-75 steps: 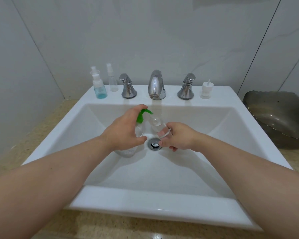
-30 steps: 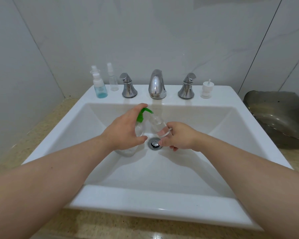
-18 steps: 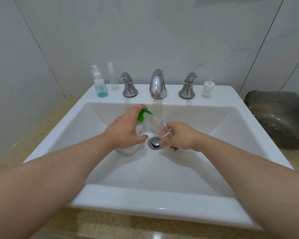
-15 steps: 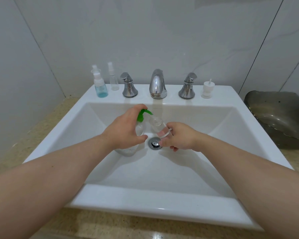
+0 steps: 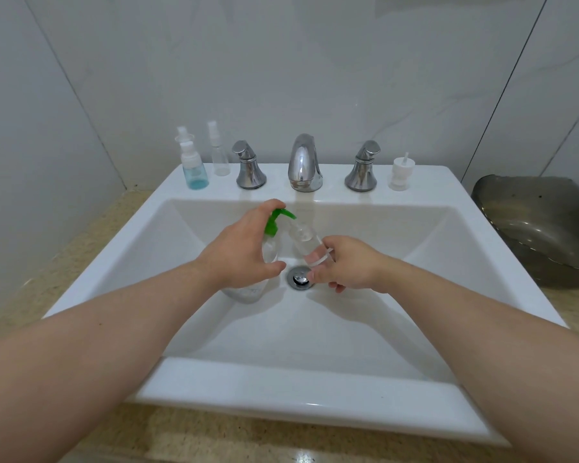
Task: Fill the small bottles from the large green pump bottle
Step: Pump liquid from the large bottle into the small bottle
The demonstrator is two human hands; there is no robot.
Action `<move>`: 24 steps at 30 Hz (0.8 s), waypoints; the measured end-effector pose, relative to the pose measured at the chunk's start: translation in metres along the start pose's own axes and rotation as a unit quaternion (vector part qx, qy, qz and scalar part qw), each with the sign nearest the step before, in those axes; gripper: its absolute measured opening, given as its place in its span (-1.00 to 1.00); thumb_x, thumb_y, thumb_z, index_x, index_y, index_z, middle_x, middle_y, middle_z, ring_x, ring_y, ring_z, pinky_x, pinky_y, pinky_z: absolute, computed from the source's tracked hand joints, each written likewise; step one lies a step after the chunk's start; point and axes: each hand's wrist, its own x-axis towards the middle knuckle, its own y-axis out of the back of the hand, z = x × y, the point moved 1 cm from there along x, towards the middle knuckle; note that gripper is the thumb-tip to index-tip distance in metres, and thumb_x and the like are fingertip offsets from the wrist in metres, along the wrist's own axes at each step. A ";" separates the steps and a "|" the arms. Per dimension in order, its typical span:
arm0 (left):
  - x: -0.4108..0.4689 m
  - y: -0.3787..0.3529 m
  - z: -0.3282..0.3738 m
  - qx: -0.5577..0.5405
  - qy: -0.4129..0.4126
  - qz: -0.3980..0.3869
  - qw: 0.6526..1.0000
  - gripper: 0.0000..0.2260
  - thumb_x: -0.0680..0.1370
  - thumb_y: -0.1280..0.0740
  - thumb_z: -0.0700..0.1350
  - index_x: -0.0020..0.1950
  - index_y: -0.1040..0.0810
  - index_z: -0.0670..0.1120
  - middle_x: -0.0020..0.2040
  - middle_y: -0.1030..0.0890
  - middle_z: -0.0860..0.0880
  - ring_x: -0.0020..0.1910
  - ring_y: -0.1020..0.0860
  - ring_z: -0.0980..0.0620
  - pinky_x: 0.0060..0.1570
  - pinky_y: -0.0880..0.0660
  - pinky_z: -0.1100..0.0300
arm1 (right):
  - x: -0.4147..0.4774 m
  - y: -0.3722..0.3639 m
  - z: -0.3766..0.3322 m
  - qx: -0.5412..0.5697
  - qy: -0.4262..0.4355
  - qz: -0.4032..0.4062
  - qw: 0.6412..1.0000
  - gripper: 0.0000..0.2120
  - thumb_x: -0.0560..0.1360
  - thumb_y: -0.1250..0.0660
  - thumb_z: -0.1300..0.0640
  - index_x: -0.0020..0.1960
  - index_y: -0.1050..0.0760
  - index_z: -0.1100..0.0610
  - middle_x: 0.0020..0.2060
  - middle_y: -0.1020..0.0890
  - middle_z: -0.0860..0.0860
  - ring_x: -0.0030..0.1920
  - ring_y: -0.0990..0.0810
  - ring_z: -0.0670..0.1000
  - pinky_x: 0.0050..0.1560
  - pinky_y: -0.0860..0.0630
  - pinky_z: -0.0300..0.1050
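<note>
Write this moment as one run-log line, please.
step: filling | left hand: grips green pump bottle | right hand: holds small clear bottle at spout | place: over sink

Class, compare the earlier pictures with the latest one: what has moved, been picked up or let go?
Nothing visibly changed. The left hand still grips the green pump bottle, fingertip on its pump head; the right hand still holds the small clear bottle at the nozzle, over the sink.

Bathroom: white sink point(image 5: 315, 385), chrome faucet point(image 5: 304, 163)
</note>
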 end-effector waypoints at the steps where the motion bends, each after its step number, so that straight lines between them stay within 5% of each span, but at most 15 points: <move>1: 0.000 0.000 -0.001 -0.002 -0.001 0.000 1.000 -0.13 0.39 -0.58 -0.01 0.56 -0.16 0.10 0.23 -0.38 0.14 0.13 -0.45 0.15 0.21 -0.41 0.19 | 0.000 0.000 0.000 0.000 0.000 -0.001 1.000 -0.76 0.48 -0.55 0.11 0.06 -0.53 0.02 -0.10 -0.61 0.05 -0.28 -0.56 -0.01 -0.25 -0.58 -0.13; 10: 0.000 -0.001 -0.001 0.001 -0.012 0.007 1.000 -0.17 0.39 -0.59 -0.02 0.54 -0.20 0.03 0.29 -0.41 0.08 0.13 -0.45 0.14 0.20 -0.43 0.18 | -0.001 -0.001 0.000 -0.005 -0.002 -0.002 1.000 -0.75 0.48 -0.54 0.11 0.08 -0.54 0.02 -0.10 -0.60 0.04 -0.27 -0.56 -0.01 -0.25 -0.58 -0.14; 17: -0.001 -0.001 -0.001 0.014 -0.006 0.002 1.000 -0.07 0.40 -0.57 0.02 0.61 -0.07 0.18 0.43 -0.40 0.05 0.28 -0.48 0.04 0.23 -0.39 0.17 | -0.001 0.000 0.000 -0.002 0.001 0.000 1.000 -0.74 0.49 -0.54 0.10 0.10 -0.53 0.03 -0.05 -0.61 0.06 -0.27 -0.58 -0.02 -0.25 -0.59 -0.15; 24: 0.000 -0.001 0.000 0.003 -0.008 0.001 1.000 -0.12 0.39 -0.58 0.00 0.58 -0.15 0.09 0.25 -0.39 0.12 0.14 -0.45 0.15 0.19 -0.40 0.21 | 0.000 0.000 0.001 -0.006 0.004 -0.001 1.000 -0.77 0.49 -0.54 0.11 0.04 -0.52 0.00 -0.01 -0.63 0.11 -0.28 -0.57 -0.01 -0.26 -0.58 -0.13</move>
